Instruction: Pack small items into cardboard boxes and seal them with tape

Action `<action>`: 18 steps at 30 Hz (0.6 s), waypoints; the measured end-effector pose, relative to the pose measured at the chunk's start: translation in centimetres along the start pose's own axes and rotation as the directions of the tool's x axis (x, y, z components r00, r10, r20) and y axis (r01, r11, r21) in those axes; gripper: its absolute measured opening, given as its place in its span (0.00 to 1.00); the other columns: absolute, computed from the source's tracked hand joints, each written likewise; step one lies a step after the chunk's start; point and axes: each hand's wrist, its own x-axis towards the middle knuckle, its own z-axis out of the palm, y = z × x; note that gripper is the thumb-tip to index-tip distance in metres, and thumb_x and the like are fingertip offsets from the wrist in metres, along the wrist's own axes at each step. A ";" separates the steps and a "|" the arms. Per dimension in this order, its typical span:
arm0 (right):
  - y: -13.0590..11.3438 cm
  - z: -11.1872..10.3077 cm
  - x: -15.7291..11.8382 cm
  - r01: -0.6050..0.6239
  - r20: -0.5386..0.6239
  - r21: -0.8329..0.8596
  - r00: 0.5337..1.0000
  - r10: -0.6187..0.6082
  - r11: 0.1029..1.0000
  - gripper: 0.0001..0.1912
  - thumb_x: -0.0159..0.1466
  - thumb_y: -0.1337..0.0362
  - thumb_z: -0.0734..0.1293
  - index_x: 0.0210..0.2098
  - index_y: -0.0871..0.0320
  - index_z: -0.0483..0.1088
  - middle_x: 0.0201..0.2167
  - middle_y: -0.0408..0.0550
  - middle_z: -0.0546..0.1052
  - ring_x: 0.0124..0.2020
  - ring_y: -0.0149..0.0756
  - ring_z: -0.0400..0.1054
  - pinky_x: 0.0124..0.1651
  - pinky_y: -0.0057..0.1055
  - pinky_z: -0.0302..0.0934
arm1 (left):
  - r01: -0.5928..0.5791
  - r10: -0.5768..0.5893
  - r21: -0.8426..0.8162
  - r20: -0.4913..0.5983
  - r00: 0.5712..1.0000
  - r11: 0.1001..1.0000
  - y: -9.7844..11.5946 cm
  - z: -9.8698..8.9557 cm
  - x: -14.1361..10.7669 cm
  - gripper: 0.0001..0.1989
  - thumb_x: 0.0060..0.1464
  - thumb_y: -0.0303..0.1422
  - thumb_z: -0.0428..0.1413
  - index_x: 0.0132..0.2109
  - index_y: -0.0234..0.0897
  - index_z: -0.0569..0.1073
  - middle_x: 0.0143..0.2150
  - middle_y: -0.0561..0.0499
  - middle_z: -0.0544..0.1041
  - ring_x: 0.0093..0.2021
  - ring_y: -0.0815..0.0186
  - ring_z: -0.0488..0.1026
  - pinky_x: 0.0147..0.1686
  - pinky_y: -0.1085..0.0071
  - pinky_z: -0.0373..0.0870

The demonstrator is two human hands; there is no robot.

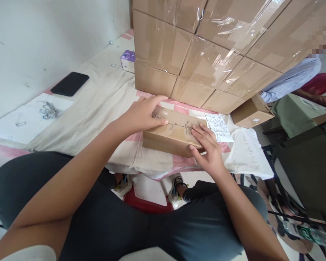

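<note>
A small closed cardboard box (176, 132) lies on the cloth-covered table in front of me, clear tape and dark markings along its top. My left hand (145, 112) grips its left end, thumb on the top face and fingers reaching over the far edge; some fingertips are hidden. On the right part of the top, my right hand (206, 146) rests with its fingers stretched out flat and the thumb by the near edge. Just beyond the right end lies a sheet of paper (220, 127) with small drawn shapes on it.
Behind the box rises a stack of taped cardboard boxes (195, 58). A black phone (70, 83), a drawn-on paper (24, 121) and a purple-white box (128, 61) lie leftward. An open carton (251, 112) and a person's sleeve (290, 78) are at right.
</note>
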 end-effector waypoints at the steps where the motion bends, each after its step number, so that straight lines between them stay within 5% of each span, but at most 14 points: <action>1: 0.0 0.0 0.0 0.003 0.005 0.000 1.000 -0.003 1.000 0.29 0.68 0.64 0.69 0.67 0.46 0.65 0.66 0.48 0.71 0.71 0.54 0.58 0.69 0.64 0.59 | -0.002 0.002 -0.022 -0.003 1.000 1.000 -0.3 0.2 0.2 0.35 0.53 0.47 0.59 0.67 0.47 0.64 0.63 0.47 0.71 0.63 0.47 0.63 0.60 0.51 0.61; 7: -0.1 0.3 0.1 0.021 0.023 0.023 0.999 -0.021 1.000 0.28 0.68 0.62 0.68 0.67 0.47 0.66 0.65 0.49 0.72 0.71 0.53 0.59 0.68 0.63 0.59 | 0.034 -0.045 -0.197 -0.051 0.998 0.980 -1.4 1.5 1.2 0.23 0.56 0.43 0.57 0.58 0.45 0.73 0.51 0.49 0.74 0.40 0.63 0.72 0.42 0.65 0.68; 10: -0.3 0.1 0.1 0.030 0.034 0.018 0.999 -0.030 0.999 0.26 0.69 0.61 0.67 0.66 0.48 0.66 0.65 0.49 0.72 0.70 0.52 0.59 0.68 0.61 0.60 | 0.062 -0.094 -0.245 -0.121 0.988 0.968 -1.4 1.8 1.5 0.18 0.57 0.41 0.56 0.54 0.45 0.75 0.46 0.51 0.75 0.37 0.65 0.71 0.40 0.66 0.67; 13: 1.6 -2.1 0.4 -0.021 -0.152 -0.037 0.988 0.015 0.999 0.20 0.71 0.60 0.64 0.61 0.50 0.70 0.62 0.50 0.74 0.67 0.51 0.65 0.67 0.59 0.62 | 0.062 -0.129 -0.273 -0.237 0.963 0.960 -1.9 1.5 1.2 0.14 0.58 0.39 0.54 0.49 0.44 0.75 0.40 0.54 0.74 0.39 0.65 0.69 0.43 0.66 0.66; 14: 3.1 -3.3 0.6 -0.087 -0.285 -0.070 0.957 0.063 0.994 0.18 0.71 0.60 0.63 0.58 0.51 0.73 0.59 0.51 0.76 0.63 0.50 0.68 0.66 0.57 0.63 | 0.063 -0.143 -0.282 -0.272 0.952 0.957 -2.2 1.4 0.9 0.12 0.59 0.39 0.53 0.48 0.44 0.75 0.38 0.55 0.72 0.39 0.65 0.68 0.43 0.66 0.66; 16: 7.7 -6.2 0.9 -0.298 -0.552 -0.099 0.810 0.198 0.949 0.16 0.72 0.60 0.61 0.52 0.54 0.76 0.51 0.53 0.80 0.55 0.49 0.74 0.61 0.52 0.68 | 0.083 -0.190 -0.317 -0.321 0.928 0.945 -3.2 1.4 0.1 0.12 0.61 0.39 0.51 0.48 0.44 0.73 0.36 0.57 0.68 0.39 0.67 0.65 0.43 0.68 0.64; 18: 13.4 -8.7 0.7 -0.490 -0.620 -0.053 0.699 0.356 0.870 0.14 0.69 0.61 0.61 0.44 0.57 0.78 0.42 0.55 0.82 0.46 0.47 0.78 0.52 0.45 0.72 | 0.138 -0.279 -0.377 -0.352 0.893 0.916 -4.3 1.8 -0.9 0.11 0.61 0.40 0.52 0.48 0.44 0.72 0.33 0.59 0.65 0.35 0.69 0.61 0.39 0.69 0.60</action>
